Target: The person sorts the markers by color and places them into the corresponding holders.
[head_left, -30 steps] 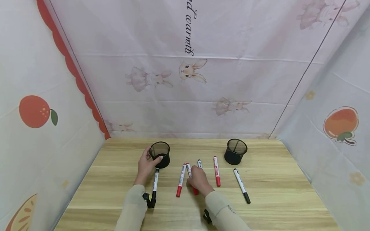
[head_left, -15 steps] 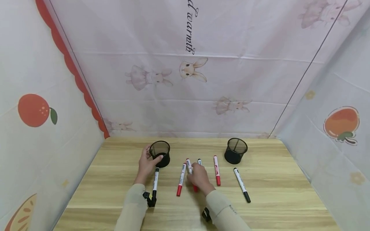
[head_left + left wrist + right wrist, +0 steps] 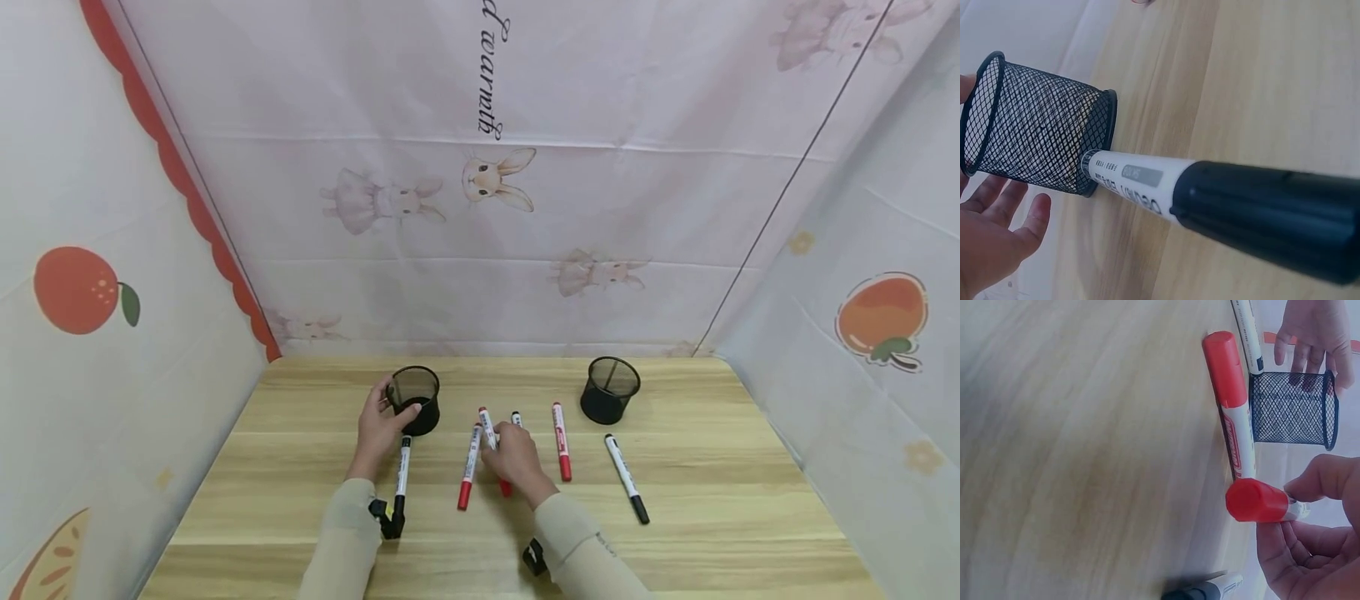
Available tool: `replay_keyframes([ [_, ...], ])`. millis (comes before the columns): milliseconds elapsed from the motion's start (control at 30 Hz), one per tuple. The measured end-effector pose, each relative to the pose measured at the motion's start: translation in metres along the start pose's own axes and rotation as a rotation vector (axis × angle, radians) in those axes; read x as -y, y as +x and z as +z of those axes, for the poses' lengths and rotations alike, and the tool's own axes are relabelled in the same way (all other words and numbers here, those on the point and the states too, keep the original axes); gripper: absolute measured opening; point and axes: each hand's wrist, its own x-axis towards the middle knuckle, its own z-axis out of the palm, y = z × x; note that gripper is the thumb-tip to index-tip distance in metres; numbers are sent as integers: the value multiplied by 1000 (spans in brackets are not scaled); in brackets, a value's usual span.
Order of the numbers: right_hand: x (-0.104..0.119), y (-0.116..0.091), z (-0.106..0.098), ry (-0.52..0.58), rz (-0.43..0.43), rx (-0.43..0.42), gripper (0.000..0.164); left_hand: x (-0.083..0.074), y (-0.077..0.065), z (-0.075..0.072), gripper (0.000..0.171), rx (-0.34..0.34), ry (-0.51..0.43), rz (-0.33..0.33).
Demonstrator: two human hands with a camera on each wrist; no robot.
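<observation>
A red marker [image 3: 487, 427], pinched by the right hand [image 3: 517, 460], is at four o'clock from the cup [image 3: 426, 403] that the left hand [image 3: 377, 433] grips. A second cup [image 3: 606, 405] stands on the counter [image 3: 705, 467] at the marker's two o'clock.

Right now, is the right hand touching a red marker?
Touching: right wrist view shows the right hand pinching the red marker behind its cap.

Left hand [image 3: 377, 427] nearer the desk's [image 3: 697, 458] far edge, thumb [image 3: 409, 414] spread from fingers [image 3: 1034, 225]; right hand [image 3: 515, 458] farther from that edge, thumb and fingers pinching; both sleeved forearms [image 3: 342, 546] reaching forward.
</observation>
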Motion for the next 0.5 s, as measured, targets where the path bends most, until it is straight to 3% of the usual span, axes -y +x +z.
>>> replay_keyframes([
  [300,1,0,-6,103,25,-17,32,-1,3,0,72,19,-30,23],
  [500,4,2,-6,282,57,-69,29,0,3,0,72,7,-30,33],
])
